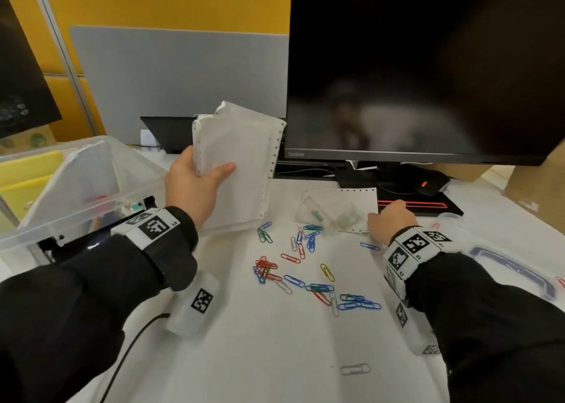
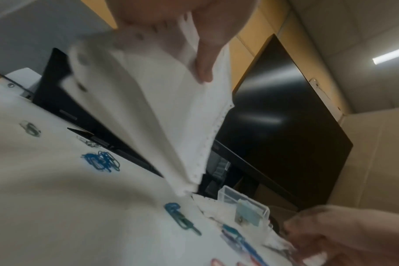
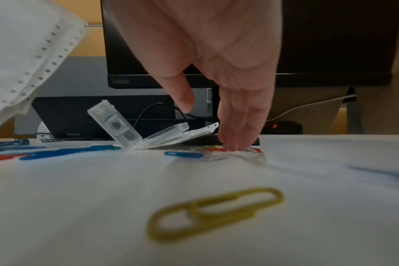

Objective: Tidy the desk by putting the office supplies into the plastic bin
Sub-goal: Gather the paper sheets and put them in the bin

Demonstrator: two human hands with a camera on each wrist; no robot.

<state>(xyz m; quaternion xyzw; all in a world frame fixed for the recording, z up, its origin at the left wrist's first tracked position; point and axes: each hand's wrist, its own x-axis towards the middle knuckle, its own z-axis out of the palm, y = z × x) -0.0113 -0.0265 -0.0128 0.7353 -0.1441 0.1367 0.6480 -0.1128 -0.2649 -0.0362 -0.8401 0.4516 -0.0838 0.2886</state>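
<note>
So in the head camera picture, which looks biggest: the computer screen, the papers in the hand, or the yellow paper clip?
1. Computer screen, biggest.
2. Stack of papers, held up by the left hand.
3. Yellow paper clip, tiniest.

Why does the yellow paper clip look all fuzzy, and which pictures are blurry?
Right wrist view: the yellow paper clip lies too close to the lens, so it is out of focus; the clear plastic case farther off is sharper. Left wrist view: the stack of paper is smeared. Head view: sharpest, though the monitor bows at the edges.
</note>
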